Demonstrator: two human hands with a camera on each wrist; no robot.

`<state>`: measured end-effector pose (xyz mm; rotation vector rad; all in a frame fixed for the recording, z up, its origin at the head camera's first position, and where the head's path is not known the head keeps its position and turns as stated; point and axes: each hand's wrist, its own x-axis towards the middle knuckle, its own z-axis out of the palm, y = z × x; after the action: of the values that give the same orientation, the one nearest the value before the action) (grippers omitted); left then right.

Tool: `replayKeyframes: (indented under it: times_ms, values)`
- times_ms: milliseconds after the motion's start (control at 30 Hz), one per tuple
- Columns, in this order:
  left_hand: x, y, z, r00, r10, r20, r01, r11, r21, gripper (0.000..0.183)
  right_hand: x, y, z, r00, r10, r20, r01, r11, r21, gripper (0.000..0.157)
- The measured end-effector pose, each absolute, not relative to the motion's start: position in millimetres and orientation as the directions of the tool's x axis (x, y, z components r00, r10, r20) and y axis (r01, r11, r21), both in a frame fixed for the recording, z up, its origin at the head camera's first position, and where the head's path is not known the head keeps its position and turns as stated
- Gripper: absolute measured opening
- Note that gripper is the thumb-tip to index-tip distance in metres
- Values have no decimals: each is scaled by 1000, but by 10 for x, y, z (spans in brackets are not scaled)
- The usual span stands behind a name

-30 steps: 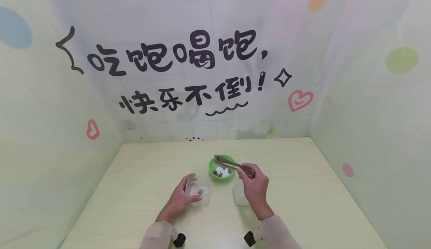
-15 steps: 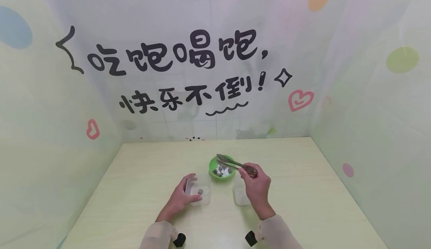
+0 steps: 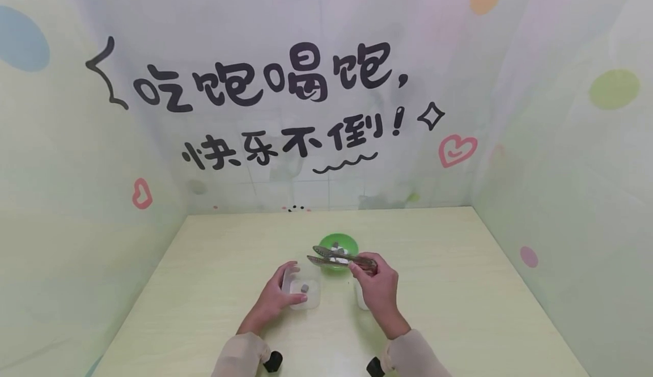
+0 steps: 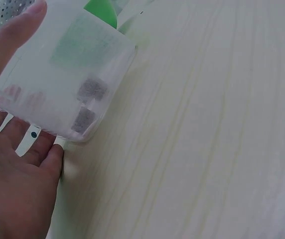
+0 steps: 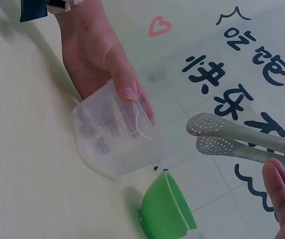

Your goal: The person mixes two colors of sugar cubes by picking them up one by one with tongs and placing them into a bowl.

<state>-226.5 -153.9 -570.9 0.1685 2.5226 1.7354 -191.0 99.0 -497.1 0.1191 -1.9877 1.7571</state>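
My right hand holds metal tongs with perforated heads, pointing left across the green bowl. In the right wrist view the heads lie close together, with no piece visible between them. White and grey pieces sit inside the bowl. On the left, my left hand grips a clear, square plastic container, thumb on the near side and fingers on the far side. A grey cube shows in it; through its wall the left wrist view shows dark squarish patches.
A second translucent container stands partly behind my right hand. Everything rests on a pale wooden table, enclosed by printed walls at the back and both sides. Black wrist devices show below the sleeves.
My right hand has brought the tongs left and nearer, from over the bowl towards the left container. The left hand keeps its hold; the head view has shifted slightly.
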Motion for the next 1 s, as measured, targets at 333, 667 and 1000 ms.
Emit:
replayKeyframes:
  times_ms: [333, 667, 1000]
  values:
    - [-2268, -1541, -5712, -991, 131, -18, 31, 360, 932, 91, -1893, 875, -5004, -913, 157, 376, -340, 218, -915, 24]
    - [-2275, -1552, -5716, -989, 146, -3, 49, 347, 937, 92, -1938, 759, -5051, -918, 100, 384, -352, 242, -904, 26]
    - [-2279, -1550, -5711, -989, 148, -8, 42, 332, 942, 90, -1962, 681, -5049, -912, 87, 401, -358, 306, -882, 29]
